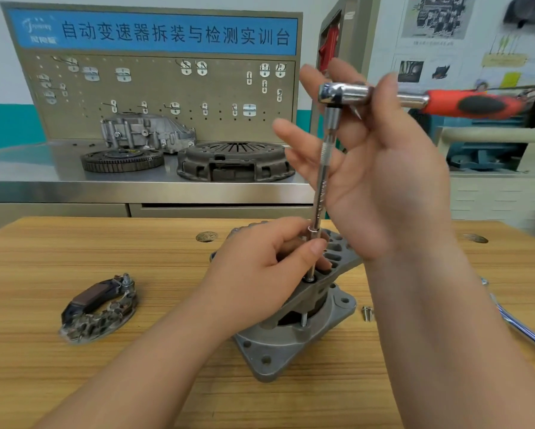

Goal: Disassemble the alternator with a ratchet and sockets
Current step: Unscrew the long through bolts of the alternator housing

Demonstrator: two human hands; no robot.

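A grey alternator (291, 342) housing sits at the centre of a wooden workbench (136, 243). A chrome extension bar (322, 181) stands upright from a bolt on its top. The left hand (260, 270) curls its fingers and thumb around the bar's lower end. The right hand (393, 187) is at the top, thumb hooked over the neck of a red-handled ratchet (346, 94), fingers spread behind it. A rectifier plate (99, 308) lies to the left, well apart. Two small screws (366, 313) lie just right of the housing.
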